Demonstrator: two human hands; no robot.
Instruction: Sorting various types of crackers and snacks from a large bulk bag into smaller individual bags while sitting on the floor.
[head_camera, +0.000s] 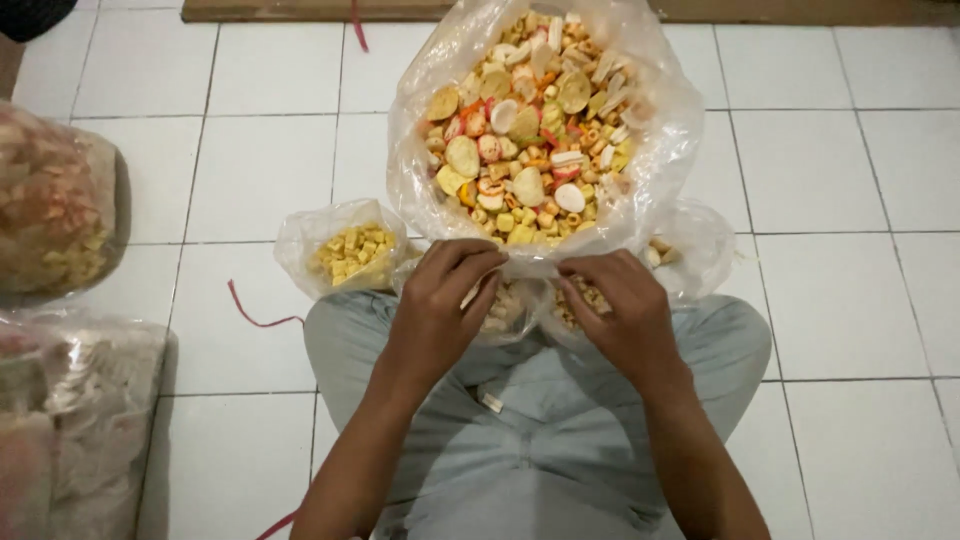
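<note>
Together, two hands, left hand (435, 305) and right hand (625, 310), pinch one small bag (520, 305).

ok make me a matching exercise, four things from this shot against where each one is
Things:
1. big bag
2. small bag
3. red string
4. left hand

Places:
A. on the tile left of the person's knee
B. at the near rim of the big bag, beside the right hand
C. top centre, open, full of mixed snacks
D. left of the big bag, holding yellow cubes

Pairs: 1-C, 2-D, 3-A, 4-B
</note>
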